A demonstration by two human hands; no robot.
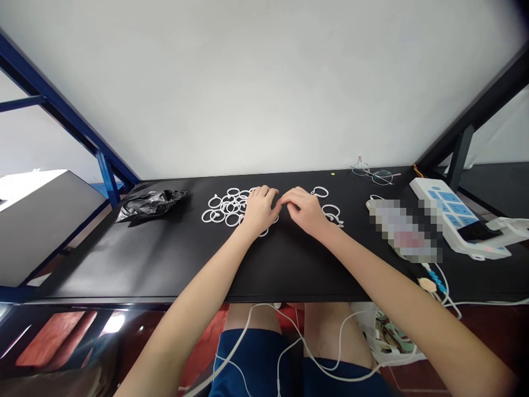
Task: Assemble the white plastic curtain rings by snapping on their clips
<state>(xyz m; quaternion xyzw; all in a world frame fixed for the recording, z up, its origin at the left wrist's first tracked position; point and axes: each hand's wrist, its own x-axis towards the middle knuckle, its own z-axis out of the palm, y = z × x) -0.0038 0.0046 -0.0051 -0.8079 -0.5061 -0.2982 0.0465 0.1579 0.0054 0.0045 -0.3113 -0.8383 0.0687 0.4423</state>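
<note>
Two of your hands meet fingertip to fingertip near the desk's [165, 264] far edge: left hand [258, 212] resting on the ring pile [225, 208], right hand [306, 211] beside it, grip unclear

The table [289, 264] is matte black, with no pattern. The rings [225, 209] on it are plain white. The bag [151, 204] near the left edge is glossy black. The power strip [454, 218] at the right edge has a white body with light blue socket panels; a black item [475, 230] lies on it. The glasses [374, 175] at the back edge have a thin pale metallic frame. The wall [264, 82] is plain white. The frame bars are blue [61, 110] on the left and black [475, 116] on the right. The cables [314, 358] below the front edge are white. The shorts [248, 358] are dark blue.
</note>
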